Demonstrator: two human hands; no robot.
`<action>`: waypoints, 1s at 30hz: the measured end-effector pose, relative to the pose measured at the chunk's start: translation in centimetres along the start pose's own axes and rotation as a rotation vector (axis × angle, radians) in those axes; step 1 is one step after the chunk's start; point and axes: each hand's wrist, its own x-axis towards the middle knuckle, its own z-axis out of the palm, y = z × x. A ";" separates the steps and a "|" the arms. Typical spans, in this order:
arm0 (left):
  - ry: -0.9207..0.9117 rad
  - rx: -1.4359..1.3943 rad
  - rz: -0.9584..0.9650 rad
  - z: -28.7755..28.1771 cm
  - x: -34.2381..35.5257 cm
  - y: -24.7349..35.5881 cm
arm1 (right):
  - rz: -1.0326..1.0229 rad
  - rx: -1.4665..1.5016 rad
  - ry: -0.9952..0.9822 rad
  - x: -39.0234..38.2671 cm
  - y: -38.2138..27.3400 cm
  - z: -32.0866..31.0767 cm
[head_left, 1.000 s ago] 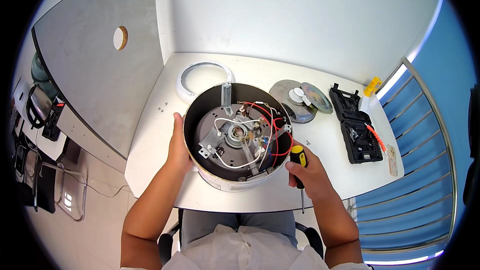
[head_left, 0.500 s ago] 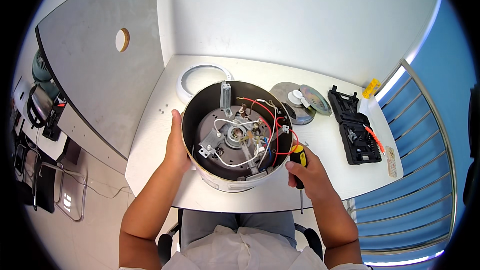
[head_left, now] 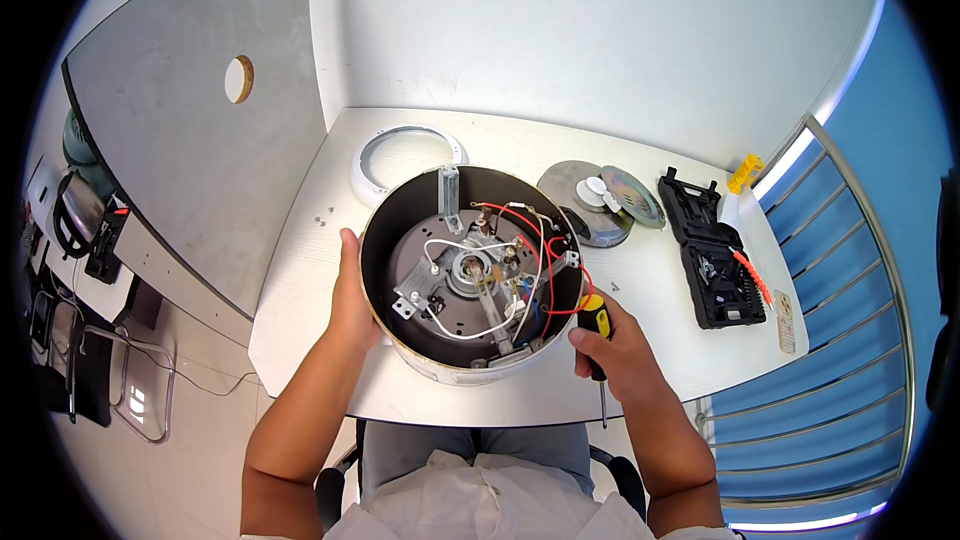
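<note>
A round rice cooker body (head_left: 438, 368) is in front of me with its open side up. Inside are a grey heating plate (head_left: 412, 248), metal brackets, and red (head_left: 562, 311) and white wires. My left hand (head_left: 352, 302) grips the left side of the body, thumb up along the wall, the other fingers hidden behind it. In my right hand (head_left: 618, 348) is a screwdriver (head_left: 596, 318) with a yellow and black handle, its shaft pointing down toward me. That hand is also against the right side of the body.
Behind the body lies a white ring (head_left: 362, 180). Right of it are a grey round plate (head_left: 572, 182) and a clear disc (head_left: 633, 198). An open black tool case (head_left: 700, 312) holds small bits, with an orange tool (head_left: 752, 277) beside it. Small screws (head_left: 322, 218) lie on the white table (head_left: 300, 300).
The rice cooker body has tipped slightly, and less of its near outer wall shows. The wires at its right side have shifted. Both hands keep their hold.
</note>
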 end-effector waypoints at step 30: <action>-0.100 0.026 -0.010 -0.5 0.1 0.6 | 0.037 -0.035 -0.094 0.7 0.0 -3.3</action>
